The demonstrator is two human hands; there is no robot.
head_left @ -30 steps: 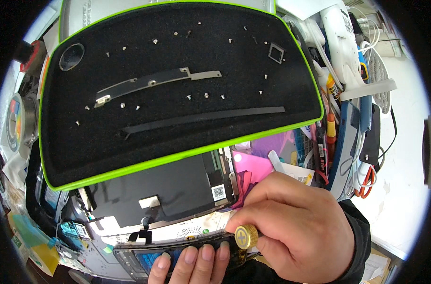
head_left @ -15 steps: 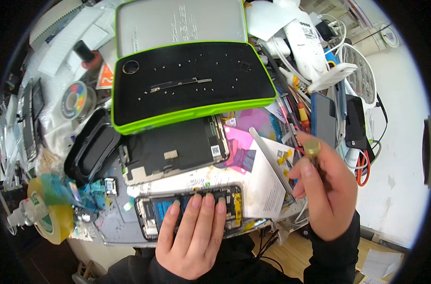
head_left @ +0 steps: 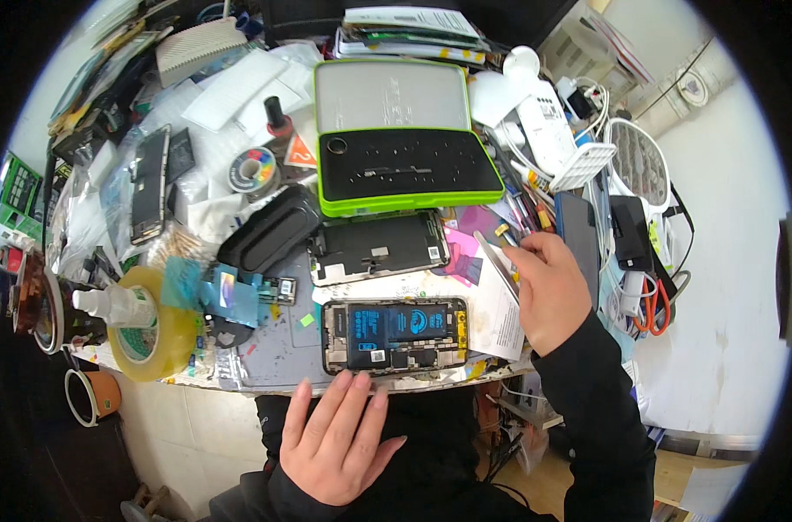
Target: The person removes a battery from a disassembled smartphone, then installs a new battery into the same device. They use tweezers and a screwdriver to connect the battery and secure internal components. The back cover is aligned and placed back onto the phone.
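Note:
An opened phone (head_left: 396, 335) lies face-inward on the workbench, its black battery and yellow-taped right end exposed. Just off the bench's near edge, my left hand (head_left: 339, 439) has its fingers stretched out and holds nothing; it is apart from the phone. Over at the right, my right hand (head_left: 553, 296) is closed, fingers bent, beside the row of tools. A small brass-topped screwdriver (head_left: 504, 231) shows at its fingertips; most of its shaft is hidden. A metal spudger-like strip (head_left: 495, 261) lies next to those fingers. Behind the phone rests a detached screen assembly (head_left: 352, 252).
A green-rimmed case (head_left: 392, 209) with a black pad holds several tiny screws and a metal strip. Left of it are a black tray (head_left: 270, 230), a solder spool (head_left: 252, 170) and a tape roll (head_left: 139, 348). A dark blue phone (head_left: 577, 235) and cables stand at right.
My left hand has come off the phone toward me, uncovering the battery. My right hand has moved left and away from me, to the tools, with the screwdriver now tilted at the fingertips. The view has shifted back.

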